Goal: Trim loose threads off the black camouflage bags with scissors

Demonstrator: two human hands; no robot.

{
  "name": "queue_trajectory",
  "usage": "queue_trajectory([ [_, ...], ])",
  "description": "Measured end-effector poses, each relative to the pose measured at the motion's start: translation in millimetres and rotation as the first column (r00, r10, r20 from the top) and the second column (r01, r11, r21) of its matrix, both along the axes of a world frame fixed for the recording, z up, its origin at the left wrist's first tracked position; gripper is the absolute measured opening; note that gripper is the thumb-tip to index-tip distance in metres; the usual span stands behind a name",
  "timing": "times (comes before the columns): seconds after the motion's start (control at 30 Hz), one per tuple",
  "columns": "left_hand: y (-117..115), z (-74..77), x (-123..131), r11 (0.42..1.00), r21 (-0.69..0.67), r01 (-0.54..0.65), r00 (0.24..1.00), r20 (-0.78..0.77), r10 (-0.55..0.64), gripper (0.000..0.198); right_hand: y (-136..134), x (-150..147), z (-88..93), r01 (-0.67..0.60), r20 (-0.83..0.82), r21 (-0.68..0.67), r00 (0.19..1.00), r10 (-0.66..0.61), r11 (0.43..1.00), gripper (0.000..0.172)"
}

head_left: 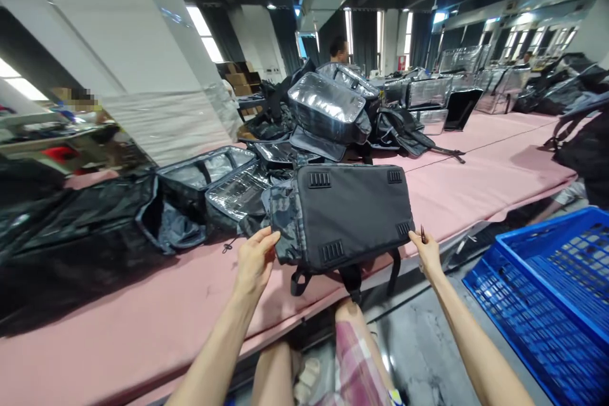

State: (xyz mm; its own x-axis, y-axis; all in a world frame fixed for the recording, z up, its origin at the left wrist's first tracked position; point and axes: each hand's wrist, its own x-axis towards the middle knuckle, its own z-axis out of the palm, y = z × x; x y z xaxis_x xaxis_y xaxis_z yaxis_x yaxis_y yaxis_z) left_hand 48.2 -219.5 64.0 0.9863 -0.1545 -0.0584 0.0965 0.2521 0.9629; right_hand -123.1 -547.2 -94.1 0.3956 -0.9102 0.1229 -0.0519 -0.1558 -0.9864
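Observation:
A dark bag (356, 216) with a flat black base and a ribbed foot at each corner is held up at the pink table's front edge, base facing me. My left hand (257, 257) pinches its camouflage-patterned side at the lower left. At the lower right corner, my right hand (425, 248) has its fingers closed on the bag's edge, and a small dark pointed tool (423, 235) sticks up from that hand. Black straps (351, 280) hang below the bag.
Silver-lined bags (328, 104) are piled behind on the pink table (480, 171), with more dark bags (80, 235) at the left. A blue crate (537, 292) stands at the right. A person (339, 51) is in the background.

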Motion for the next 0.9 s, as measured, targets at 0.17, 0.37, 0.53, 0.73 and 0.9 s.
queue_trajectory([
  [0.17, 12, -5.5, 3, 0.998, -0.026, -0.059, 0.997, -0.045, 0.058, 0.04, -8, 20, -3.8, -0.016, 0.009, 0.105, 1.0, 0.015, 0.994, 0.028],
  [0.37, 72, -43.8, 10, 0.975, 0.057, -0.215, 0.974, -0.058, 0.218, 0.04, -3, 18, 17.3, -0.133, 0.129, 0.149, 0.985, 0.114, 0.98, 0.028],
  [0.53, 115, -51.6, 10, 0.88, 0.22, -0.422, 0.905, 0.053, 0.421, 0.037, 44, 38, 26.6, -0.253, 0.208, 0.209, 0.955, 0.21, 0.945, 0.034],
  [0.73, 48, 18.4, -30, 0.605, 0.224, -0.764, 0.365, 0.923, 0.119, 0.022, 95, 35, 46.6, -0.27, 0.264, 0.185, 0.94, 0.217, 0.945, 0.047],
  [0.9, -69, 37.5, -53, 0.681, 0.507, -0.527, 0.189, 0.852, -0.489, 0.03, 115, 19, 49.4, -0.282, 0.244, 0.124, 0.938, 0.246, 0.952, 0.043],
])
